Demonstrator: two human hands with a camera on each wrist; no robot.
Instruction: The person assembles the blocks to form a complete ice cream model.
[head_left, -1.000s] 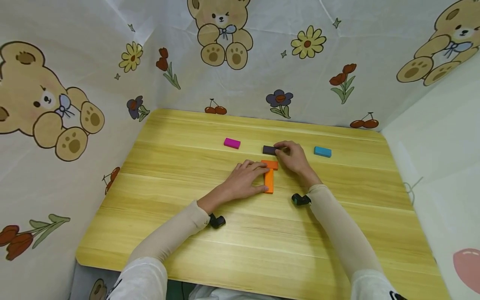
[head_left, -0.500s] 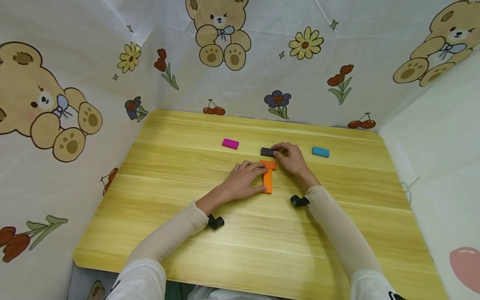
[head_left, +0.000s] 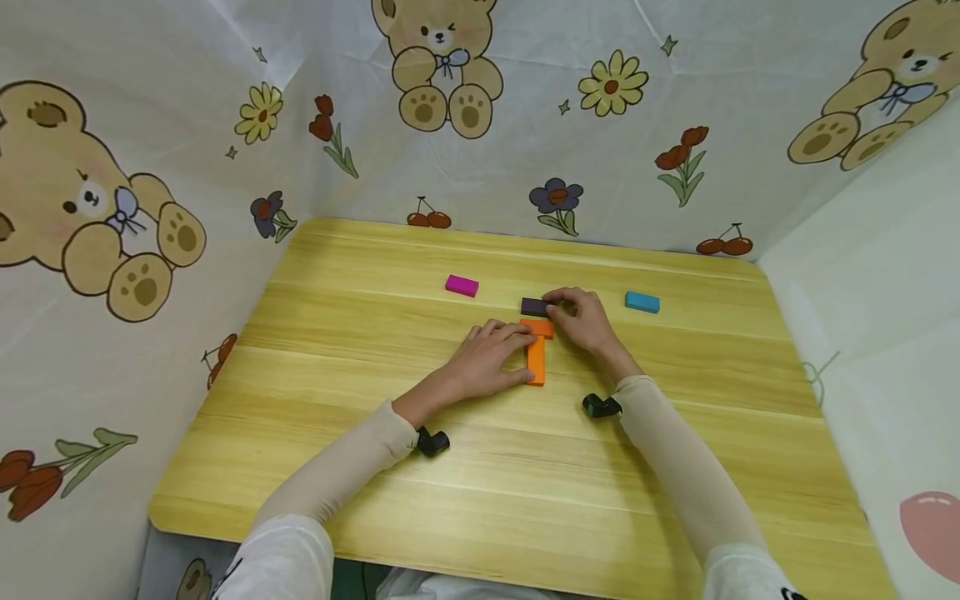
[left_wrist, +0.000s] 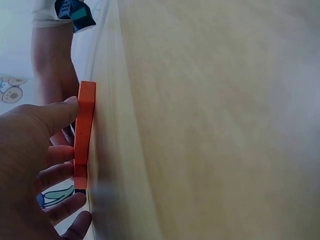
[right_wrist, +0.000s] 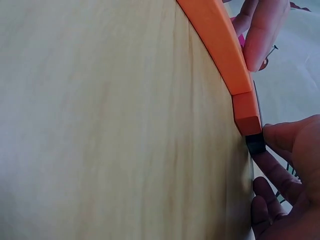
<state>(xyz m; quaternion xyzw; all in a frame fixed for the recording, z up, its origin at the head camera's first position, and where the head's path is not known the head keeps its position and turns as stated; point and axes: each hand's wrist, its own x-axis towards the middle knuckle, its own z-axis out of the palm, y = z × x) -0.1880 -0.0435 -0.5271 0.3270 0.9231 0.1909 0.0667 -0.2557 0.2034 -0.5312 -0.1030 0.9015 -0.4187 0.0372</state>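
Two orange blocks lie in a T on the table: a crosswise one (head_left: 545, 328) behind a lengthwise one (head_left: 536, 367). My left hand (head_left: 487, 362) rests against them from the left, thumb touching the lengthwise block's near end and fingertips at the junction. Its other fingers are spread. Just behind the T lies a dark block (head_left: 533, 307). My right hand (head_left: 587, 323) pinches its right end between thumb and a finger. In the right wrist view, the dark block (right_wrist: 256, 143) sits right by the end of an orange block (right_wrist: 247, 117).
A magenta block (head_left: 462, 285) lies at the back left and a blue block (head_left: 642, 302) at the back right of the wooden table (head_left: 360, 300). Printed cloth (head_left: 517, 100) hangs behind the table's far edge. Each wrist carries a small black camera (head_left: 432, 442).
My right hand has drawn the dark block slightly nearer the crosswise orange block, narrowing the space between them. My left hand and the orange blocks stay in place.
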